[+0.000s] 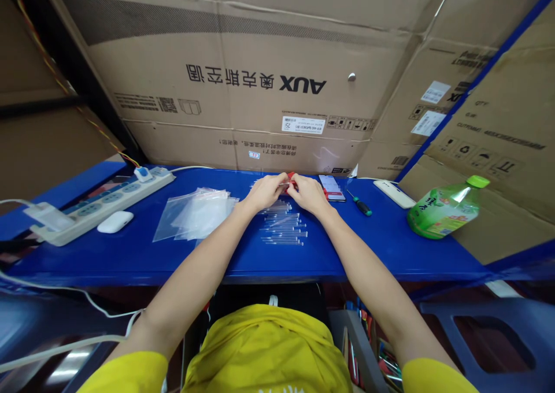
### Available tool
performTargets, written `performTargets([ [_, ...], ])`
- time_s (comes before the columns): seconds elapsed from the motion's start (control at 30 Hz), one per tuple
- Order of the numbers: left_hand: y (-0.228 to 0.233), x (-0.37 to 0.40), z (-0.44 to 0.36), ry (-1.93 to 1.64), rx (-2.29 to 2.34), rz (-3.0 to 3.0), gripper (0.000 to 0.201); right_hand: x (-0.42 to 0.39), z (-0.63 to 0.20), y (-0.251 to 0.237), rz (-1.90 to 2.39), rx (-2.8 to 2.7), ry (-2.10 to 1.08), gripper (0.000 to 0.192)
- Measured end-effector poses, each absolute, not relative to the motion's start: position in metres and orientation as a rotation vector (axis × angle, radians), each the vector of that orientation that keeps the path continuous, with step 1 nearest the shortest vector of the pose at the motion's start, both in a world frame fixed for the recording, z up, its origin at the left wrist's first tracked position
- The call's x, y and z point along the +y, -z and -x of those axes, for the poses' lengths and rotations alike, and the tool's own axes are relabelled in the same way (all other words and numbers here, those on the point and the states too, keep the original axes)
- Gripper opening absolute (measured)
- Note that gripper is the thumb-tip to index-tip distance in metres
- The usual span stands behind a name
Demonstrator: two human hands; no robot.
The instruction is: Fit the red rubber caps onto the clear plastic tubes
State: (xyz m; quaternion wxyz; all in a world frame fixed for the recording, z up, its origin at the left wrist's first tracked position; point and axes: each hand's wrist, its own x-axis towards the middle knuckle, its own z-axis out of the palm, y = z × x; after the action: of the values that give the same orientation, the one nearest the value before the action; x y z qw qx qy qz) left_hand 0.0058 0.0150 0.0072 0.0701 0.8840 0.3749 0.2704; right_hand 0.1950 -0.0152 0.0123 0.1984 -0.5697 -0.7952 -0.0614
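My left hand [266, 192] and my right hand [309, 194] meet at the back of the blue table, fingers closed in a pinch. Between the fingertips shows a thin clear piece [285, 184], too small to name surely. Something red [291, 175] lies just behind the fingers, mostly hidden. Below the hands lie several thin clear tubes [284, 228] with wider ends, in a loose row pointing left and right. Left of my left hand is a spread stack of clear plastic bags [203, 211]. A phone [332, 188] with a lit screen lies beside my right hand.
A screwdriver [362, 206], a white power bank-like block [393, 194] and a green-capped bottle [446, 208] stand to the right. At left are a power strip [108, 199] with plugs and a white earphone case [115, 222]. Cardboard [260, 46] walls the back of the blue table [381, 248].
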Motion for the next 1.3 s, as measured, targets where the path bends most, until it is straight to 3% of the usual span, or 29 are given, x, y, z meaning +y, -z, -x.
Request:
performTargets([
  [0.23,-0.007,0.015,-0.01,-0.647,1.213,-2.703,0.038,-0.014,-0.19,-0.008,1.62,-2.27,0.197,0.024],
  [0.83,-0.002,0.024,-0.008,-0.742,1.088,-2.741,0.042,-0.004,-0.193,0.001,1.413,-2.265,0.085,0.026],
  [1.3,-0.008,0.012,-0.005,-0.812,1.201,-2.759,0.022,0.003,-0.212,0.006,1.274,-2.153,-0.114,0.021],
])
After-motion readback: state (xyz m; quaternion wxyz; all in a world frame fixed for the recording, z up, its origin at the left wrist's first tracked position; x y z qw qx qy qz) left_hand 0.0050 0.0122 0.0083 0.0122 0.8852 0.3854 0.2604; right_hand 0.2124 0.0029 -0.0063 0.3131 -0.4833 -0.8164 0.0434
